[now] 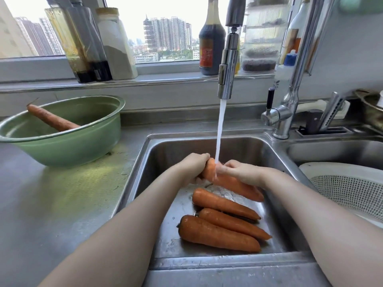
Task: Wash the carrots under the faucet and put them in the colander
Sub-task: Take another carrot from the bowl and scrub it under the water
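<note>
My left hand (194,165) curls round the thick end of a carrot (238,186) and my right hand (241,172) grips its middle, holding it under the water (219,131) from the faucet (228,65), near the sink's (207,262) back wall. Three carrots (228,222) lie on the sink floor toward its front edge. The colander (348,189) sits beyond the sink's right edge; a bowl (62,146) off its left edge holds another carrot (51,119)
</note>
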The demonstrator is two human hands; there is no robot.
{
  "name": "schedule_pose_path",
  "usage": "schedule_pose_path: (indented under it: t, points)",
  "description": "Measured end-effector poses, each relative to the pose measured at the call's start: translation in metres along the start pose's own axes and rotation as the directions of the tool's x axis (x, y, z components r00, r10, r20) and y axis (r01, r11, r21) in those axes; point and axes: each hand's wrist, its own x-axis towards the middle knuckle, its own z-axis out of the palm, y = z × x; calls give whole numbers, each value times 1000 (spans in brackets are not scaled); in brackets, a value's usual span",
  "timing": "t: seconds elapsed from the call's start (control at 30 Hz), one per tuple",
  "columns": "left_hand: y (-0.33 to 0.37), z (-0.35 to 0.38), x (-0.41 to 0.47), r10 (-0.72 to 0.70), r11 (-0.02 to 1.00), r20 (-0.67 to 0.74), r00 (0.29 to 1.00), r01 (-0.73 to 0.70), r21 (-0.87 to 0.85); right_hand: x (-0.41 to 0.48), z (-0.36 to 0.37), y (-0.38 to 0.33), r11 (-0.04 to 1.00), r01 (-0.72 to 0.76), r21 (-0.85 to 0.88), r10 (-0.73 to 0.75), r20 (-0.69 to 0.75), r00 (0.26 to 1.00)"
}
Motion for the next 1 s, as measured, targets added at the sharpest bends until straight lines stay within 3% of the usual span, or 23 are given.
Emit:
schedule_pose_path:
  t: [0.13,0.2,0.37,0.47,0.57,0.73,0.83,1.0]
  points:
    - [-7,-10,2,-32,956,192,981,86,-279,-1,3,2,986,-13,164,-3,99,995]
    - [-12,-18,3,-12,934,307,952,121,-337,1,5,6,972,-58,227,30,128,991]
    - [-15,-17,2,50,958,250,967,24,-286,5,6,2,949,-101,299,36,215,976]
    - [-16,-19,0,114,991,128,985,-104,-88,5,9,0,1000,18,15,-21,175,984]
    - [-19,-23,1,180,983,46,983,-181,28,8,15,-4,980,33,-195,-23,51,998]
    - [-26,-34,10,206,912,-25,978,-183,367,11,29,-12,942,131,-310,-141,-11,990]
    - [-30,-39,12,144,837,5,990,-124,534,12,38,-16,912,122,-391,-134,-3,991]
    - [-31,-30,13,158,762,49,986,-153,629,12,37,-19,905,157,-395,-131,92,987]
